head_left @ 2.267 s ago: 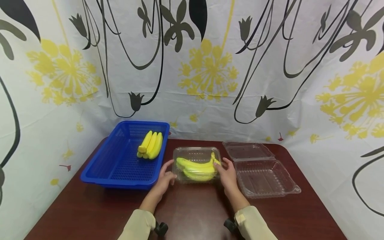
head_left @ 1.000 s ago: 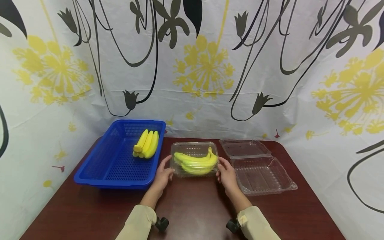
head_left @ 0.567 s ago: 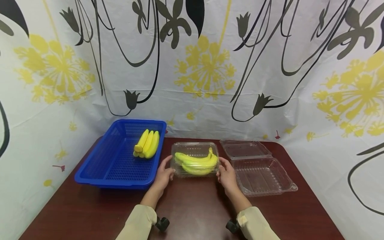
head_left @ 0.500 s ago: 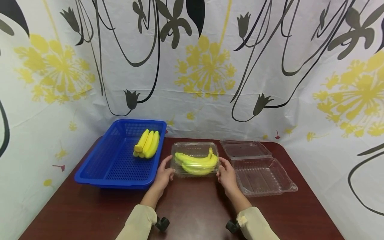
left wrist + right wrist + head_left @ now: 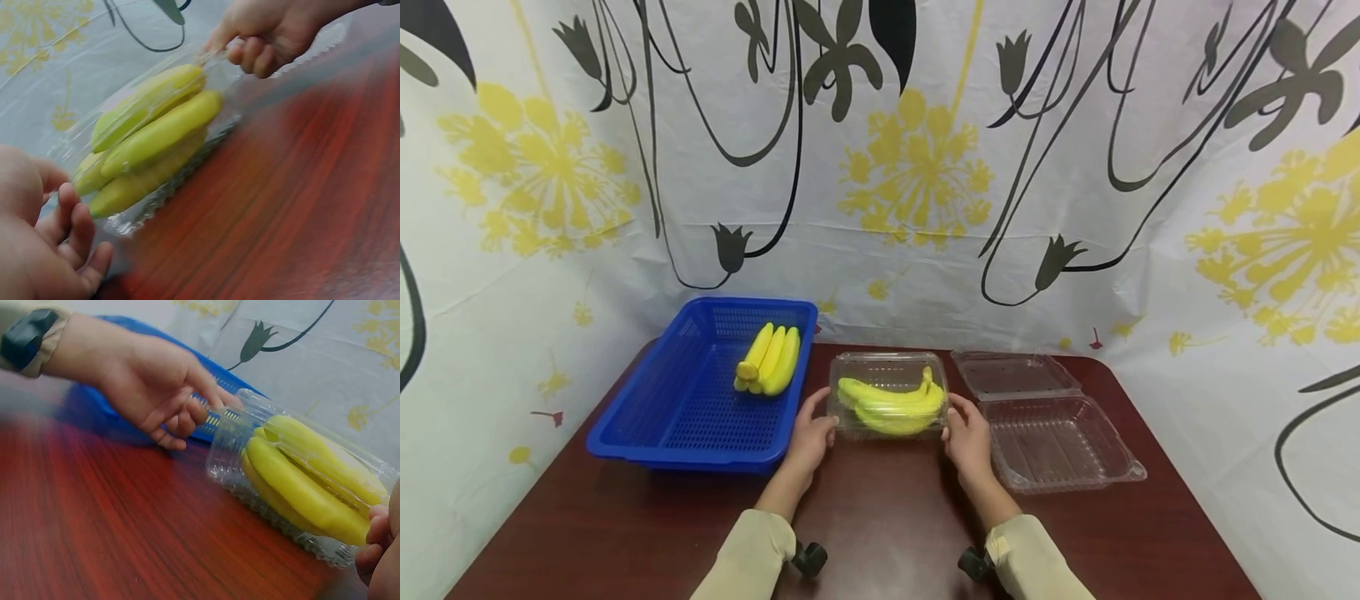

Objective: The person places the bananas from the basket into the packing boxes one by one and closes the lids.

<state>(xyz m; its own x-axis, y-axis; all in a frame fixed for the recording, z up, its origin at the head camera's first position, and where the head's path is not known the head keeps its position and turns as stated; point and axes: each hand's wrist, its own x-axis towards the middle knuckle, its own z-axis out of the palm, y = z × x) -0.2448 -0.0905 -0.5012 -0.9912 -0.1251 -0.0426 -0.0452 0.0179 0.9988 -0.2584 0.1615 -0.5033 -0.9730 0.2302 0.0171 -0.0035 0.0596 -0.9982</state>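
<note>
A clear plastic clamshell box (image 5: 887,362) with its lid down holds a bunch of yellow-green bananas (image 5: 895,410). My left hand (image 5: 808,435) pinches the box's left edge with thumb and fingertips; the right wrist view shows this left hand (image 5: 153,384) at the rim. On the opposite side, my right hand (image 5: 967,439) pinches the right edge. In the left wrist view, that right hand (image 5: 275,34) grips a corner with its other fingers curled. Whether the box rests fully on the table or is slightly raised, I cannot tell.
A blue plastic basket (image 5: 700,454) with another banana bunch (image 5: 769,360) stands on the left. To the right lies a second clear clamshell (image 5: 1060,442), lid folded back. The dark red wooden table (image 5: 887,517) meets a patterned cloth (image 5: 910,283) behind.
My right thumb has come off the lid to the box's right edge, and the box has shifted slightly away from me. In the last second hands and box barely differ.
</note>
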